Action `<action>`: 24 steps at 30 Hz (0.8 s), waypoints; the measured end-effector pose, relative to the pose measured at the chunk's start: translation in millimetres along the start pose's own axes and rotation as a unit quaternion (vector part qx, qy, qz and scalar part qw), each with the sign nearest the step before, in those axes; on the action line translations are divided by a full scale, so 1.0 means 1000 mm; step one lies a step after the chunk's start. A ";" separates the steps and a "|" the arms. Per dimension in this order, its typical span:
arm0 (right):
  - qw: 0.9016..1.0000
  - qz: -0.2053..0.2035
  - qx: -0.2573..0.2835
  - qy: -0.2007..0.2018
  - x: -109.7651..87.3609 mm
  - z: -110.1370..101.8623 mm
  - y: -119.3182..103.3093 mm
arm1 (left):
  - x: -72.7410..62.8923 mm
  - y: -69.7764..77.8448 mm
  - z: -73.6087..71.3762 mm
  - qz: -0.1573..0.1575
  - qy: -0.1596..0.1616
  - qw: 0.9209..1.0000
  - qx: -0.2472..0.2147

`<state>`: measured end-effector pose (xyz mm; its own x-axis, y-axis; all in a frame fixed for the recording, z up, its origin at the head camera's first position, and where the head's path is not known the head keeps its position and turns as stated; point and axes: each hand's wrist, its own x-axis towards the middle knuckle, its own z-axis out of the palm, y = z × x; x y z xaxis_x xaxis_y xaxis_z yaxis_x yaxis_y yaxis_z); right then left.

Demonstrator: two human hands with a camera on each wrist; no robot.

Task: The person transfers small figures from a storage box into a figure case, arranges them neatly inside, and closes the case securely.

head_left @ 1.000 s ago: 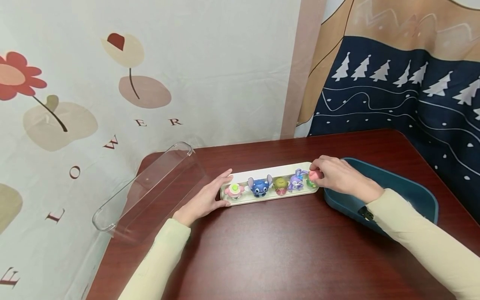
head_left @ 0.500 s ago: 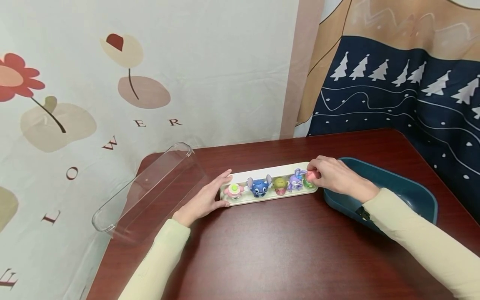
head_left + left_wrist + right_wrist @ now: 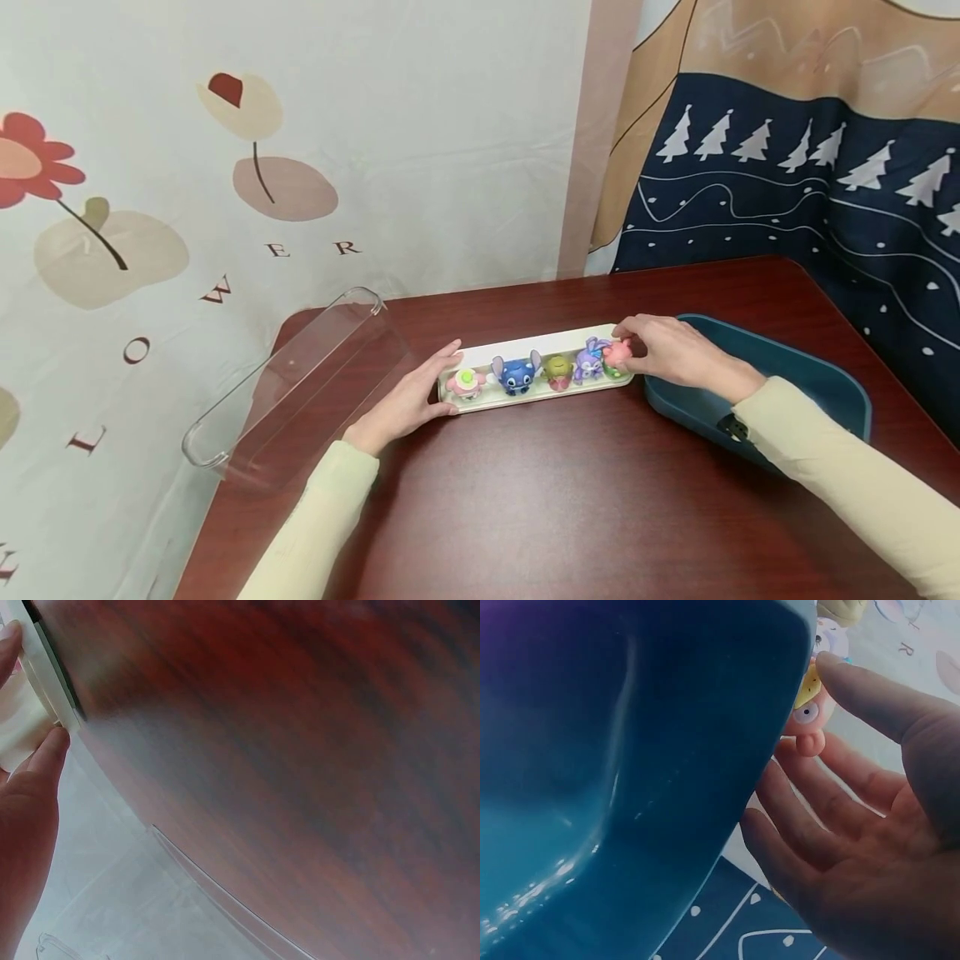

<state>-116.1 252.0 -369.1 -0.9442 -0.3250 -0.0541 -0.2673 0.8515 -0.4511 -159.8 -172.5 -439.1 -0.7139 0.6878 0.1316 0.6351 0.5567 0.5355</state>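
A narrow white tray (image 3: 525,343) holds a row of small figurines. From the left come a pink one with a white and green top (image 3: 467,382), a blue big-eared one (image 3: 516,377), an olive one (image 3: 558,372) and a purple rabbit-eared one (image 3: 588,363). My left hand (image 3: 408,398) holds the tray's left end between thumb and fingers. A pink figurine (image 3: 617,355) sits at the right end, with green at its base. My right hand (image 3: 671,347) is beside it, thumb and fingers spread around it; in the right wrist view its round eye and yellow patch (image 3: 808,688) show.
A deep blue bin (image 3: 757,329) stands close to the tray's right end, under my right forearm. At the left, a clear plastic cover (image 3: 300,375) leans at the edge of the dark red table (image 3: 540,500). Printed cloths hang behind the table.
My right hand has moved slightly left and down with the pink figurine, and its fingers have spread from it, leaving more of it visible. My left hand stays on the tray.
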 end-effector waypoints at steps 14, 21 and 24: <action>0.999 0.014 0.051 0.005 0.001 -0.003 0.008 | 0.000 -0.001 0.001 0.000 0.003 1.000 0.002; 0.999 0.028 0.029 0.005 -0.011 -0.005 0.007 | 0.000 -0.002 0.003 -0.003 0.000 1.000 0.005; 0.999 0.036 0.004 0.016 -0.025 -0.008 0.006 | 0.000 -0.002 0.002 0.000 0.001 1.000 0.007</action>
<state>-95.5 269.2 -363.3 -0.9665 -0.2499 -0.0589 -0.1969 0.8688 -0.4544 -160.6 -172.2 -442.1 -0.7143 0.6871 0.1330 0.6393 0.5632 0.5236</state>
